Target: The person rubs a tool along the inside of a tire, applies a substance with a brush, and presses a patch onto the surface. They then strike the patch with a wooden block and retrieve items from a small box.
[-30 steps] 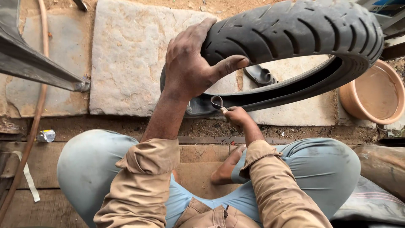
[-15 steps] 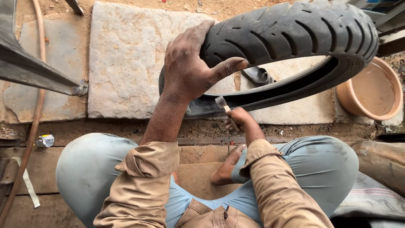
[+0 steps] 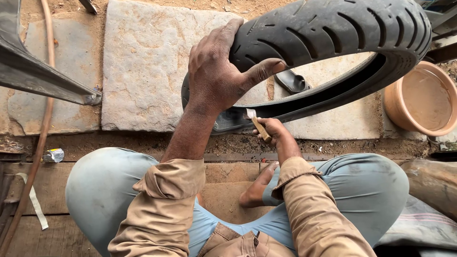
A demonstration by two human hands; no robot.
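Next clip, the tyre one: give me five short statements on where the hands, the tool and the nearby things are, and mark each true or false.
1. The left hand grips the tread of the black tyre from above. True.
2. The right hand holds a small tool with a wooden handle at the tyre's inner edge. True.
3. The terracotta-coloured bowl sits to the left of the tyre. False: it stands at the right, beside the tyre.
4. The tyre lies flat on the stone slab. False: it is held up on edge, tilted over the slab.
5. The person stands bent over the tyre. False: they sit cross-legged, a bare foot showing between the knees.
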